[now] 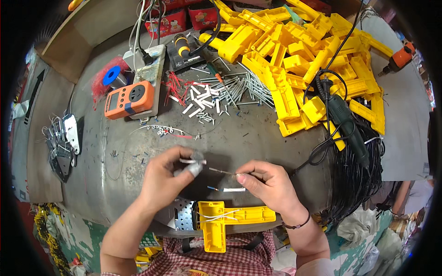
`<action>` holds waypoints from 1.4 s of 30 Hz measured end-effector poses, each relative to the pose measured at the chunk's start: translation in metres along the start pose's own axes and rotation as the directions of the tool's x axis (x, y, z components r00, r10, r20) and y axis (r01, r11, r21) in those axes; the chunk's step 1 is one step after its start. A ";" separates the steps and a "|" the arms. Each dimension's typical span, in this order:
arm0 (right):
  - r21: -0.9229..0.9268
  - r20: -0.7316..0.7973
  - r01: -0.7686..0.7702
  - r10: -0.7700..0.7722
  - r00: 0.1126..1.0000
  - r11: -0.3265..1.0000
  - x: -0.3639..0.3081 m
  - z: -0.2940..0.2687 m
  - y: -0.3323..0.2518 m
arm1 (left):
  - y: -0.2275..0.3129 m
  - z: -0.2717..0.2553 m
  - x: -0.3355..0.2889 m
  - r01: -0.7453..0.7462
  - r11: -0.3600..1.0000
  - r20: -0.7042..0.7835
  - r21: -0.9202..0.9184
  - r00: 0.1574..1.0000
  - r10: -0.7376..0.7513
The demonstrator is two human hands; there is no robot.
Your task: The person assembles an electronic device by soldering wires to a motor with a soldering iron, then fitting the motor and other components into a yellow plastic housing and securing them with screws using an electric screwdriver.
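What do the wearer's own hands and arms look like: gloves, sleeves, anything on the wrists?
No gloves. Left hand: pale finger coverings on thumb and index finger. Right hand: thin dark bracelet with a small bead-like piece at the wrist. Forearms: no sleeves over the visible lengths.

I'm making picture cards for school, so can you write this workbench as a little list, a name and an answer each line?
Left hand: pinching a small white piece
Right hand: pinching a thin wire
Nearest the person: yellow T-shaped part, white wires across it
Back right: pile of yellow parts
Left side: orange box with a socket
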State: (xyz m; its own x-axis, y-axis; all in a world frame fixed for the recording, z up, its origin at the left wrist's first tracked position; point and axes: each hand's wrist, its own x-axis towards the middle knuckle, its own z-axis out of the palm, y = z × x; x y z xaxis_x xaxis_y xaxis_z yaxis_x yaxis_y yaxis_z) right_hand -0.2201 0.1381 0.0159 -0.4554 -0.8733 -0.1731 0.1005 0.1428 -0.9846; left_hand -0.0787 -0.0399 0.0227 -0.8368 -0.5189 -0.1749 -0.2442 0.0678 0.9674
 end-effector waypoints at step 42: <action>-0.260 0.115 0.107 -0.079 0.990 0.960 -0.016 0.012 -0.026 | 0.012 0.020 -0.029 -0.235 0.951 0.081 0.202 0.971 0.223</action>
State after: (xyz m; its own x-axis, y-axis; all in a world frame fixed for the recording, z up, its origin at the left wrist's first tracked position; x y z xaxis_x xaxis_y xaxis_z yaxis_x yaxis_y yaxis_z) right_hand -0.2049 0.1429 0.0443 -0.3574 -0.9295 -0.0911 -0.1817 0.1648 -0.9694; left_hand -0.0676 -0.0069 0.0360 -0.9069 -0.4201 0.0310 -0.1346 0.3587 0.9237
